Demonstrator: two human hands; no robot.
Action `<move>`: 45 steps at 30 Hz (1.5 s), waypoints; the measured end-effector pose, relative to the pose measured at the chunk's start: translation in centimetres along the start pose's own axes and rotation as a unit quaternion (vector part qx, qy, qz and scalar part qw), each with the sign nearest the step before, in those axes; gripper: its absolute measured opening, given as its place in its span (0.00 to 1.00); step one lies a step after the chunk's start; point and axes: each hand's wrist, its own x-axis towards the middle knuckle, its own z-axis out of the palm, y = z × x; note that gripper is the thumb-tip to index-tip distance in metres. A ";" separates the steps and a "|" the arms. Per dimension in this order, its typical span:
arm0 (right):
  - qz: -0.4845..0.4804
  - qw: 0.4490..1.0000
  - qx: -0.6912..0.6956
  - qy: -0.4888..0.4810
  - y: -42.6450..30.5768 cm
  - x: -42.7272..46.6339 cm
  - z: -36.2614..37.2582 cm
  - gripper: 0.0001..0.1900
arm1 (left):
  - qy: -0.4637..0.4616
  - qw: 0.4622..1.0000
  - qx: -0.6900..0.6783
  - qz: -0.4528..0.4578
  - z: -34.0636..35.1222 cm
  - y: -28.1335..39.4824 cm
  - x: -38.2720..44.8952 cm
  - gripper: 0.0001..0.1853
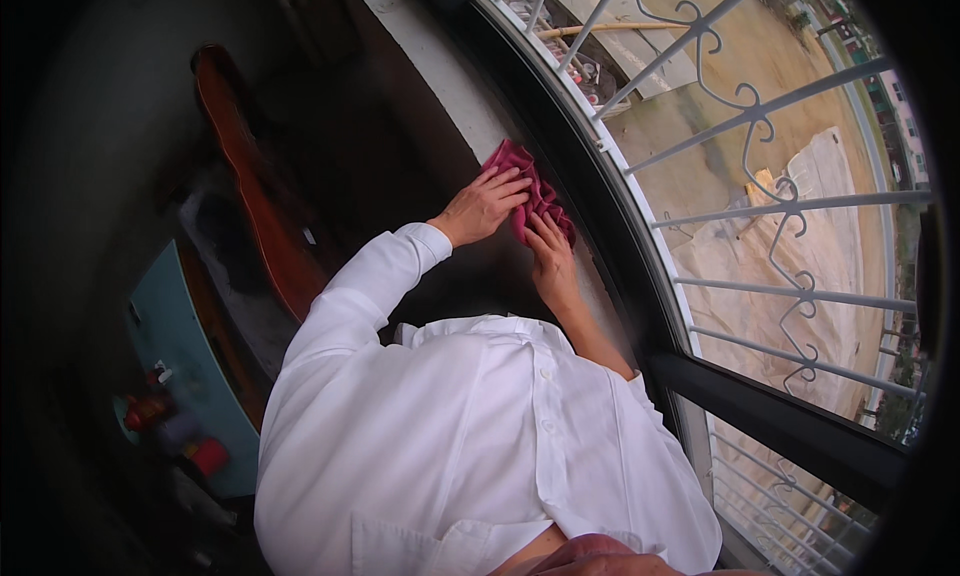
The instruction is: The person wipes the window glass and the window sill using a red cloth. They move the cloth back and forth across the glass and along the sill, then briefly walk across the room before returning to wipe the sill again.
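Note:
A crumpled dark red cloth [541,189] lies bunched on the pale window sill [442,69], close against the black window frame [600,201]. My left hand [484,207] rests over its left part, fingers stretched across the folds. Lower down and to the right, my right hand [553,261] holds the near end of the cloth with its fingertips. Both palms are turned away from view, and the hands hide part of the cloth's edge.
White metal bars [701,129] with scrollwork stand outside the glass. A reddish-brown wooden backrest [247,171] is on the left in the dim room. Behind it is a light blue tabletop [176,313], with a red container [208,456] on it.

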 end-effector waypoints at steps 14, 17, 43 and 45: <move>-0.009 1.000 0.014 -0.014 -1.6 9.4 3.5 0.26 | 0.052 0.994 0.031 -0.089 -3.7 -7.3 0.1 0.18; -0.024 0.999 0.022 -0.022 -1.3 11.9 4.9 0.27 | 0.058 0.994 0.044 -0.083 -4.5 -9.7 -0.4 0.18; 0.037 0.995 0.057 -0.075 -4.0 28.5 8.0 0.24 | -0.042 0.997 -0.069 0.011 -12.7 -27.6 5.5 0.18; 0.020 0.998 0.048 -0.040 -4.0 31.9 10.5 0.24 | -0.042 0.999 -0.025 0.006 -13.8 -30.4 6.4 0.19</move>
